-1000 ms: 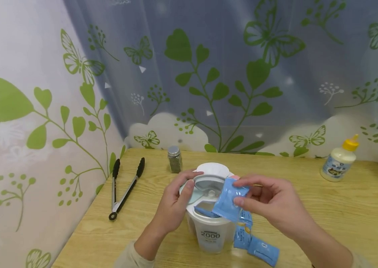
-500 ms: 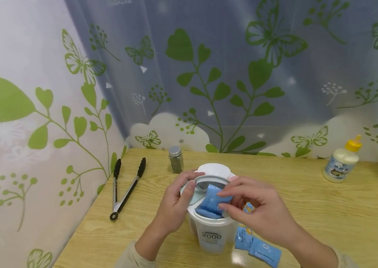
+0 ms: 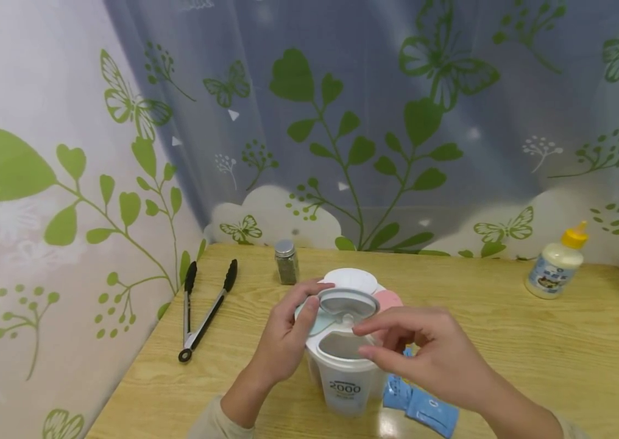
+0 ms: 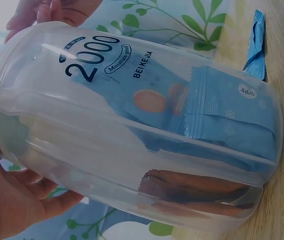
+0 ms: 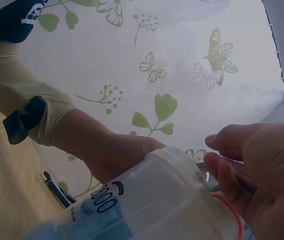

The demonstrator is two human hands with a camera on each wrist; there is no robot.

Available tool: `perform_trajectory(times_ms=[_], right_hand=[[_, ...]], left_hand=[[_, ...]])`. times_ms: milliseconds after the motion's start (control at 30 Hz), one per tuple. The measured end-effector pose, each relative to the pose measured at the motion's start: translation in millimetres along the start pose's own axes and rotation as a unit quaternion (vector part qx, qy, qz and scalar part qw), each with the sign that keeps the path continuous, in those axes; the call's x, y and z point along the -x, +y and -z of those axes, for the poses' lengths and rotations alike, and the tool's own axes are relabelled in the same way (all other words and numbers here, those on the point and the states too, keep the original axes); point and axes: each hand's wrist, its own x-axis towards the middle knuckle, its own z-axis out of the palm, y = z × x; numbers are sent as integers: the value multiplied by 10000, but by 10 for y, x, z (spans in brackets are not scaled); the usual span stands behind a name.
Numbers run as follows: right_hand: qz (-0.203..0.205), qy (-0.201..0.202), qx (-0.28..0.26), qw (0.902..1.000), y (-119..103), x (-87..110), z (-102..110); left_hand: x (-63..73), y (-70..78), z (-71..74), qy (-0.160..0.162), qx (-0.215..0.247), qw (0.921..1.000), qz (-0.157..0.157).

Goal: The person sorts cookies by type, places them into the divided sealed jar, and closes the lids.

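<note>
A clear lidded storage container (image 3: 345, 369), marked 2000, stands upright on the table. One flap (image 3: 349, 303) of its lid is raised, leaving the front opening uncovered. My left hand (image 3: 287, 335) grips the lid's left side, its thumb near the raised flap. Over the opening's right edge hovers my right hand (image 3: 435, 350), thumb and fingers apart and nothing between them. Through the container wall, the left wrist view shows blue snack packets (image 4: 232, 112) in one compartment and brown-wrapped ones (image 4: 197, 192) in another. More blue packets (image 3: 432, 413) lie on the table to the right, partly behind my right hand.
Black-tipped tongs (image 3: 205, 320) lie spread at the left of the wooden table (image 3: 507, 341). A spice jar (image 3: 286, 263) stands behind the container. At the back right is a yellow-capped squeeze bottle (image 3: 555, 265). A patterned curtain (image 3: 375, 122) hangs behind.
My right hand carried a blue snack packet left to the opening and let go of it; the packet is now down inside the container. My left hand has stayed on the lid.
</note>
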Motion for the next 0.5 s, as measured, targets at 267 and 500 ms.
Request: perform_trajectory(times_ms=[267,500], right_hand=[[-1109,54,-1018,9886,109,154,204],[-1395,387,-1299,9809,226,316,395]], left_hand=[[5,-11,5,44,-9,10000,35],[0,-18,-1,42,-20,10000,-5]])
